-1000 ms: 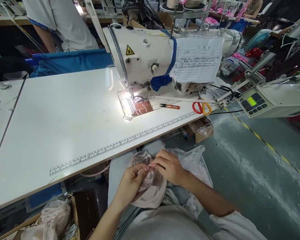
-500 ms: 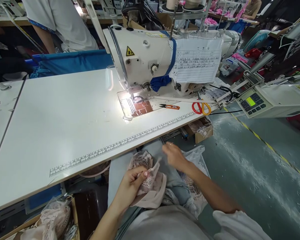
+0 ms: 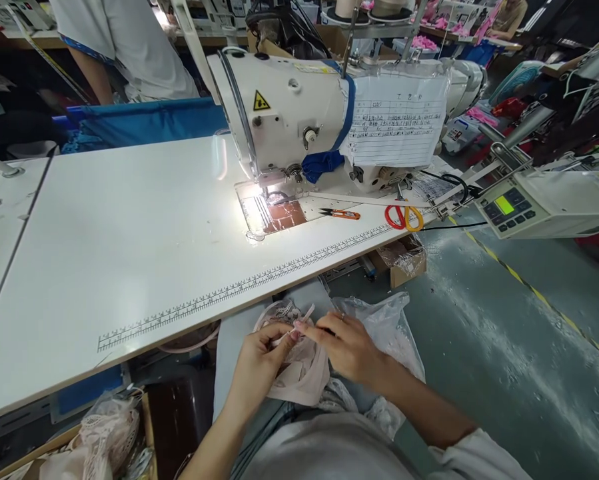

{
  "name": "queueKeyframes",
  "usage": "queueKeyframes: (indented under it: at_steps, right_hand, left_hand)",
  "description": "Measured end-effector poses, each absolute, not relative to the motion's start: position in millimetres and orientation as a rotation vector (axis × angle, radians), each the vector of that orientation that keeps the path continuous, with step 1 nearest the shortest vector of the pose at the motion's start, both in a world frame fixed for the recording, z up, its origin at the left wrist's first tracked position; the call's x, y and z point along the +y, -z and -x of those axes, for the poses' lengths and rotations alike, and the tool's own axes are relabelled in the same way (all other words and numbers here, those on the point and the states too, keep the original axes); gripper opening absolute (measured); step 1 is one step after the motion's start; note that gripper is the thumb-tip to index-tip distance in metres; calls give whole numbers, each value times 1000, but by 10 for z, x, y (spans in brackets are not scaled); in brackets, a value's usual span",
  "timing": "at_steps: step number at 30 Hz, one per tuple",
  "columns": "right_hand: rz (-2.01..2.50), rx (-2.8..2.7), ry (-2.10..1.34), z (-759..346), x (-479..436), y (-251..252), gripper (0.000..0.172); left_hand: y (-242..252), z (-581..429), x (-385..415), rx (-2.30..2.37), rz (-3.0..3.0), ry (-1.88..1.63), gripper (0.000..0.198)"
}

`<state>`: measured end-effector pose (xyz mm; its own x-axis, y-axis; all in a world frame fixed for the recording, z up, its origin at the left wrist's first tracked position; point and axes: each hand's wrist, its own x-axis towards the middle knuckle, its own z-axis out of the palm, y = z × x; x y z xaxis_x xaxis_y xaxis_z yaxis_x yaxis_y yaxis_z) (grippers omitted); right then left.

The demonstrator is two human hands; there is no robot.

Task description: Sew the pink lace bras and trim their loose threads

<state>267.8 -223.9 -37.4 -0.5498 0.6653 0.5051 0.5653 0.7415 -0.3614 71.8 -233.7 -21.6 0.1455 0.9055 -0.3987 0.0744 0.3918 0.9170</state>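
Observation:
Over my lap, in front of the table edge, lies a pale pink lace bra (image 3: 304,379) with a moulded cup showing. My left hand (image 3: 262,360) is closed, pinching a narrow pale edge of it between thumb and fingers. My right hand (image 3: 352,347) meets it from the right, its fingertips closed on the same narrow strip, whose end sticks up between the two hands. Exactly where the right fingertips grip is partly hidden. Beneath my right forearm, a clear plastic bag (image 3: 392,327) lies against my leg.
A sewing machine (image 3: 284,113), its lamp lit, stands on the white table (image 3: 144,247). Orange thread snips (image 3: 344,214) and red-and-yellow-handled scissors (image 3: 404,217) lie beside it. A control panel (image 3: 512,203) juts out at right. Lace pieces (image 3: 106,430) fill a box lower left.
My right hand has come down and left to join my left hand at the bra's strip. The bra has shifted slightly; my left hand keeps its hold.

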Motion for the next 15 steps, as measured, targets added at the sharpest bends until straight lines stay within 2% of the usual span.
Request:
queueKeyframes:
  at_steps: [15]
  right_hand:
    - [975,-2457,-73,-2633,-2213,334,41]
  left_hand:
    - [271,-702,-2349,1223,-1049,-798,34]
